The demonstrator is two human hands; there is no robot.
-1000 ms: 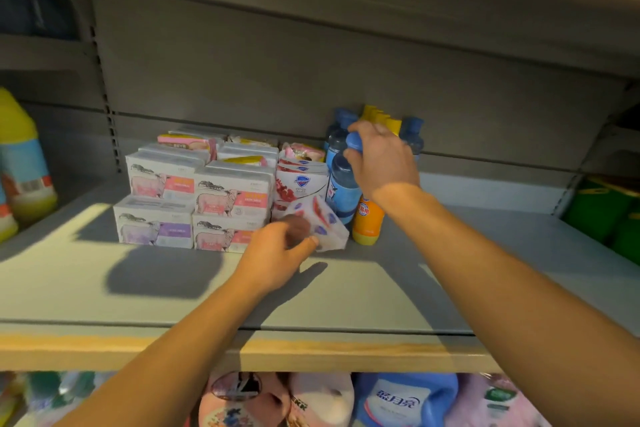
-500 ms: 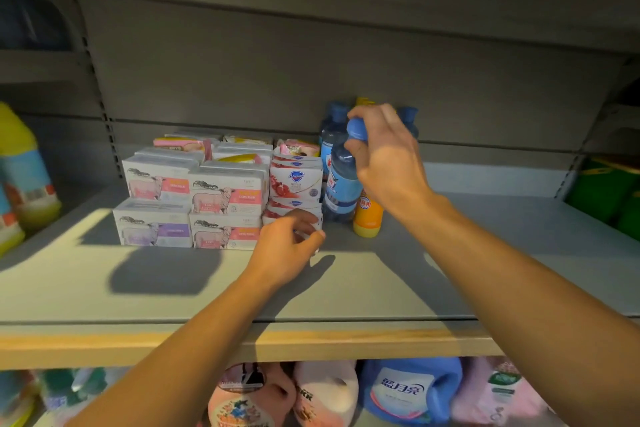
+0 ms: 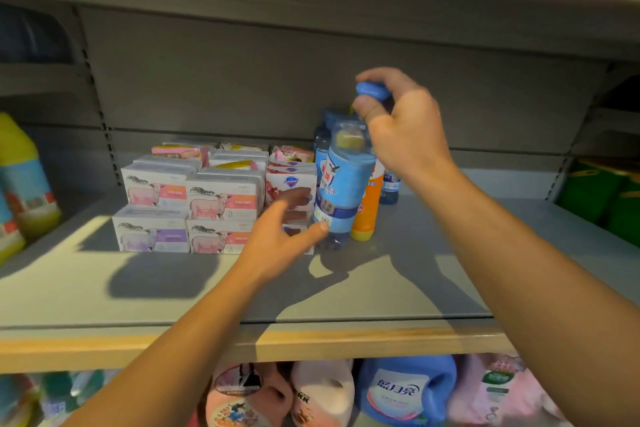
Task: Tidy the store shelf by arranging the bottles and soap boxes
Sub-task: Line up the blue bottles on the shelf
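Gripping the blue cap (image 3: pixel 372 91) between thumb and curled fingers, the right hand (image 3: pixel 403 130) holds the blue-labelled bottle (image 3: pixel 341 184) by its top, tilted a touch, with its base down near the grey shelf (image 3: pixel 433 274); whether the base touches the shelf is hard to say. The left hand (image 3: pixel 282 239) is spread wide, fingers straight, holding nothing. Its thumb tip sits right at the bottle's lower label, and its fingers reach across the front of the red-and-white soap boxes (image 3: pixel 289 184) just left of the bottle. An orange bottle (image 3: pixel 367 211) stands right behind the blue one, touching or nearly so. More blue bottles (image 3: pixel 322 142) cluster at the back. Further left, the sheep-print soap boxes (image 3: pixel 188 204) sit stacked two high in neat rows. Detergent jugs (image 3: pixel 405 388) line the shelf below.
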